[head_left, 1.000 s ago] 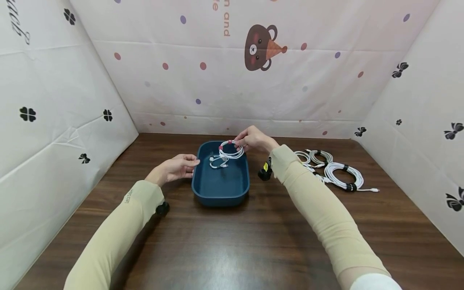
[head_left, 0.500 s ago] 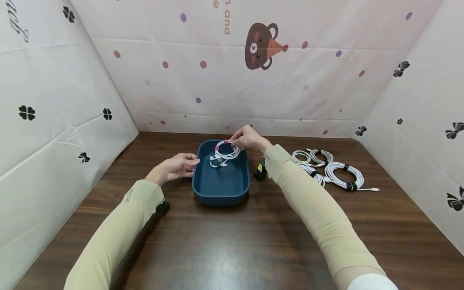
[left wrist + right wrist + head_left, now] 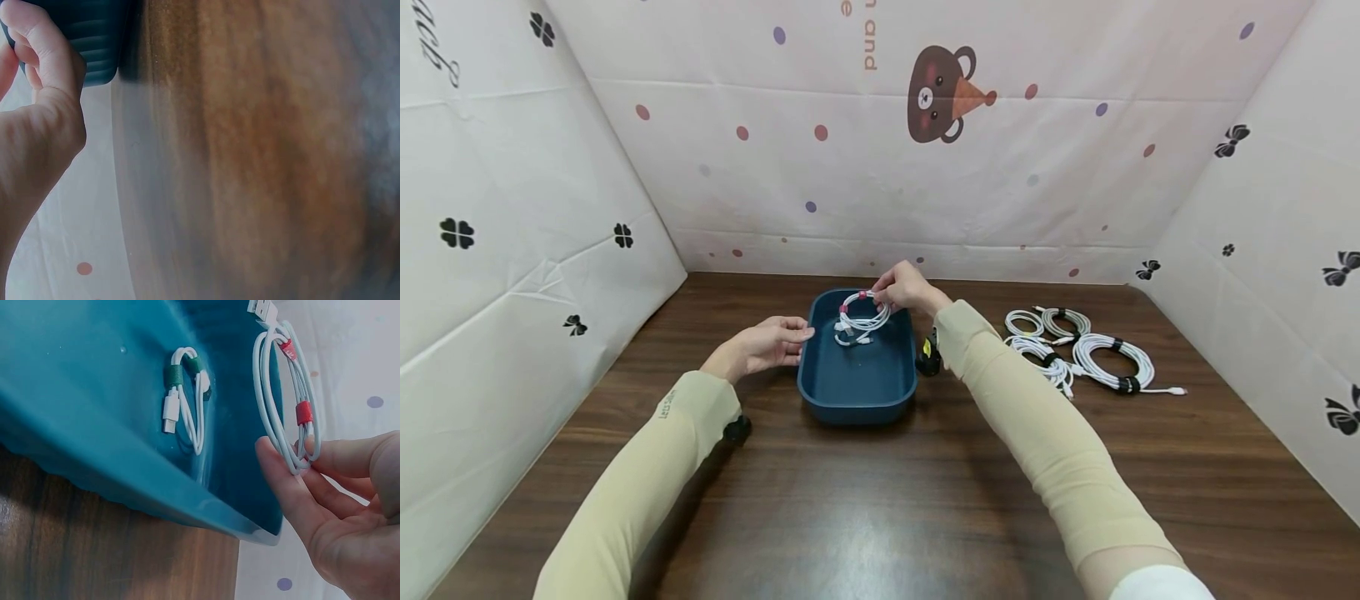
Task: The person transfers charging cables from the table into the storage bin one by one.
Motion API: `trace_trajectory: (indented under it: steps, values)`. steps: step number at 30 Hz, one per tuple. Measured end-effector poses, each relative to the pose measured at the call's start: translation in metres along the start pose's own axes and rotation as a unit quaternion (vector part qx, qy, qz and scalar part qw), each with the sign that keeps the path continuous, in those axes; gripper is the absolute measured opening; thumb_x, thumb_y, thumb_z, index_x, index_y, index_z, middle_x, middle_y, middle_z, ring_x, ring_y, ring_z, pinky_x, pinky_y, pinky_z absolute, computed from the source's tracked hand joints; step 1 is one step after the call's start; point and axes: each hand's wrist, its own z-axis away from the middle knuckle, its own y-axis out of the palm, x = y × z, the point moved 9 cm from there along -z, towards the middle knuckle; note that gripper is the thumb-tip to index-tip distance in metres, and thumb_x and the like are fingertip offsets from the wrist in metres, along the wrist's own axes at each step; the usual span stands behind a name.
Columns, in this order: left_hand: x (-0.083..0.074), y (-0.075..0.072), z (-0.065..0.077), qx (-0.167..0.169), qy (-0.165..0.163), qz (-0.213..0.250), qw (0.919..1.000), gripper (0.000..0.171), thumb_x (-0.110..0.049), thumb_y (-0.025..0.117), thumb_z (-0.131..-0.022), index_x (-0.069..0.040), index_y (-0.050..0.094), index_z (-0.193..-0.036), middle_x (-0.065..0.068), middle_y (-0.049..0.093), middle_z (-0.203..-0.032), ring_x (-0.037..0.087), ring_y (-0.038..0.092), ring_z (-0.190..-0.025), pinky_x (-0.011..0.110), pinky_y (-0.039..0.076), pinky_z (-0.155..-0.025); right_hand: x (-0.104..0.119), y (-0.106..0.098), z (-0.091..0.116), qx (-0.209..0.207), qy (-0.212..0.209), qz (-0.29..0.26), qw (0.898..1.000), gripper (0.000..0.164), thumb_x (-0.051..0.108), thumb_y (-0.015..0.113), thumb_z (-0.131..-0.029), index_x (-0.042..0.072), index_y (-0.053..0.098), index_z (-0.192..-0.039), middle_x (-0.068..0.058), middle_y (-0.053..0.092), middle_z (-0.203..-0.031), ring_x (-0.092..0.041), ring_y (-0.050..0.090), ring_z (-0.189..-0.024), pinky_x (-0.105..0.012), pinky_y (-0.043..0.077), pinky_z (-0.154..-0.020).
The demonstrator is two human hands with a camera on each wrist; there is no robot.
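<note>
A dark blue bin (image 3: 856, 379) with rounded corners stands on the brown table. My left hand (image 3: 762, 344) grips its left rim, with thumb and fingers at the edge (image 3: 100, 53). Over the far part of the bin, my right hand (image 3: 908, 287) pinches a coiled white USB cable (image 3: 266, 400) between thumb and fingers. Two red ties wrap this coil, and its USB plug points up in the right wrist view. Beneath it, on the bin's floor, lies a smaller white cable (image 3: 200, 419) with green ties.
Several coiled cables lie on the table to the right: a large white coil (image 3: 1141, 364) with black ties, a bunched white cable (image 3: 1028, 354), a small white coil (image 3: 1009, 323) and a greyish coil (image 3: 1081, 322). White patterned sheets (image 3: 737, 183) enclose the back and sides.
My right hand has moved a little to the left, carrying the red-tied cable farther over the bin. The left hand has stayed at the rim.
</note>
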Motion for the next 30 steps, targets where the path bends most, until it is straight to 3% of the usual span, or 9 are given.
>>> trace_trajectory:
  steps: [19, 30]
  values:
    - [-0.0002, -0.0011, -0.0013, -0.012, -0.005, -0.011, 0.9999, 0.014, -0.018, 0.058, -0.097, -0.009, 0.051, -0.104, 0.003, 0.063, -0.087, 0.015, 0.062, -0.074, 0.028, 0.057, -0.072, -0.0101, 0.0061, -0.0039, 0.005, 0.015, 0.026, 1.000, 0.022, 0.003, 0.060, -0.094, -0.007, 0.065, -0.113, -0.026, 0.069, -0.105, -0.022, 0.069, -0.077, -0.042, 0.056, -0.086]
    - [0.0003, -0.0010, -0.0024, -0.012, -0.007, -0.018, 0.9997, 0.013, -0.018, 0.055, -0.098, -0.009, 0.051, -0.106, 0.004, 0.062, -0.088, 0.015, 0.061, -0.075, 0.028, 0.057, -0.074, -0.0095, 0.0083, -0.0071, 0.009, 0.002, 0.071, 0.997, 0.021, 0.006, 0.061, -0.093, -0.004, 0.067, -0.111, -0.020, 0.071, -0.098, -0.015, 0.068, -0.071, -0.027, 0.058, -0.069]
